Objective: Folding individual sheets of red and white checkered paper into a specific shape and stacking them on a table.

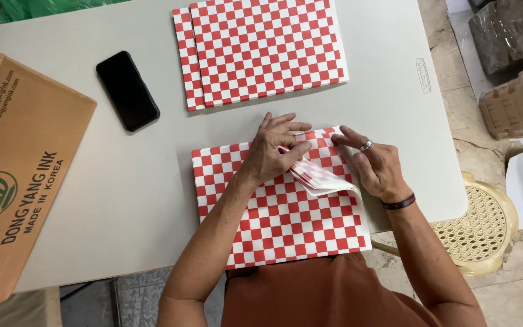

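A red-and-white checkered paper sheet [286,218] lies on the white table [140,200] right in front of me. Its far right corner is folded over, showing the pale underside [322,178]. My left hand [273,148] presses on the sheet's far edge and pinches the fold with its fingertips. My right hand [373,163], wearing a ring and a dark wristband, touches the folded corner from the right with fingers spread. A stack of checkered sheets [261,48] rests at the far side of the table.
A black phone [127,90] lies face up left of the stack. A brown cardboard box [13,169] covers the table's left end. A yellow woven stool [482,233] stands on the floor at right, with wrapped bundles [516,66] beyond.
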